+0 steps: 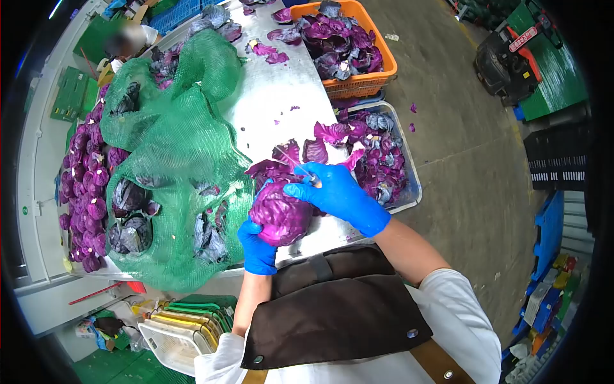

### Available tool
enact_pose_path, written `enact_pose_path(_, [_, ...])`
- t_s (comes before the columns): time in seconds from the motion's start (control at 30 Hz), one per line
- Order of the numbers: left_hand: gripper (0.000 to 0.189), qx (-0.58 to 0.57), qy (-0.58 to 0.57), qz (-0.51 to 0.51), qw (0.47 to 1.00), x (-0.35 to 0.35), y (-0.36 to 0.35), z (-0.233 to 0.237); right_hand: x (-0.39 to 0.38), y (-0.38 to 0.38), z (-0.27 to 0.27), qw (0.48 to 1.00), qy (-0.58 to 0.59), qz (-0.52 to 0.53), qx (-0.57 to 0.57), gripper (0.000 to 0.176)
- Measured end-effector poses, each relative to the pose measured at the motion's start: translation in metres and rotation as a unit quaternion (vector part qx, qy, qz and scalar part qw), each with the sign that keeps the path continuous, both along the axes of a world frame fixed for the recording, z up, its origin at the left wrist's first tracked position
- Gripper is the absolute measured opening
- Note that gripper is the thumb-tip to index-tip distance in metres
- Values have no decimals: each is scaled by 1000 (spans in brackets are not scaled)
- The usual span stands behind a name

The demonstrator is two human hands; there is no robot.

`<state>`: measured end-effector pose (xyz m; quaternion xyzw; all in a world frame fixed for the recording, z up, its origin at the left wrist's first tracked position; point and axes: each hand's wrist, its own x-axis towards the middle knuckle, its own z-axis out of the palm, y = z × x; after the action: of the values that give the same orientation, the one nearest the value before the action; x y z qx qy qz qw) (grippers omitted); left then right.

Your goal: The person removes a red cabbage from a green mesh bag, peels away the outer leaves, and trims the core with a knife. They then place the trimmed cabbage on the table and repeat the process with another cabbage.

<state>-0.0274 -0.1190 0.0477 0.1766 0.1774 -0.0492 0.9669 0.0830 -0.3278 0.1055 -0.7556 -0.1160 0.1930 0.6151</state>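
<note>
Our left hand [259, 248], blue-gloved, sits half hidden under the round purple cabbage head [281, 214], fingers clenched around it above the near edge of the shiny metal surface [275, 96]. Our right hand [342, 197], gloved too, grips a thin pale blade [298, 166] at the cabbage's top; the handle is hidden. We count two crates of loose purple leaves: an orange plastic crate [371, 82] and a pale grey crate [412, 192]. The green mesh sacks [185, 153] veil further heads, which we cannot count.

left hand [257, 246] gripping from below, right hand [336, 192] clenched above, forearms bare
</note>
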Motion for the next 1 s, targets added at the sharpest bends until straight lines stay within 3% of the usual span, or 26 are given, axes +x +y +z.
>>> enact_pose_path(0.07, [74,3,-35,-13,999,-6,3,-6,4,0,1,999,-33,23,-14,49])
enact_pose_path(0.17, [65,113,-29,1,993,-21,10,-17,4,-9,0,970,-101,44,-215,44])
enact_pose_path(0.2, [62,163,-1,12,987,-25,11,-19,2,-14,-5,988,-41,61,-137,42])
enact_pose_path(0.3, [66,229,5,4,973,-27,12,-18,-12,-11,-7,995,31,-28,86,41])
enact_pose_path(0.43, [99,180,-24,-33,983,-2,-10,31,-15,-6,24,997,47,32,52,42])
enact_pose_path(0.57, [108,148,8,-44,988,-6,-9,22,-14,-15,7,996,44,41,63,43])
enact_pose_path(0.63, [95,153,30,-18,988,-16,0,3,-16,-20,-3,997,37,25,68,40])
enact_pose_path(0.7, [69,231,48,6,972,-27,4,-19,-18,-23,-11,998,9,4,66,36])
enact_pose_path(0.77, [38,381,59,23,923,-33,6,-34,-13,-27,-13,999,-33,28,26,31])
enact_pose_path(0.87, [36,288,-15,26,957,-32,4,-36,2,-38,-5,998,-39,42,13,26])
enact_pose_path(0.93, [37,539,-13,-48,841,-33,-1,-26,23,-51,2,999,-9,43,33,26])
enact_pose_path(1.0, [38,715,-27,-125,687,-35,0,-24,47,-69,-1,999,-26,-14,-19,25])
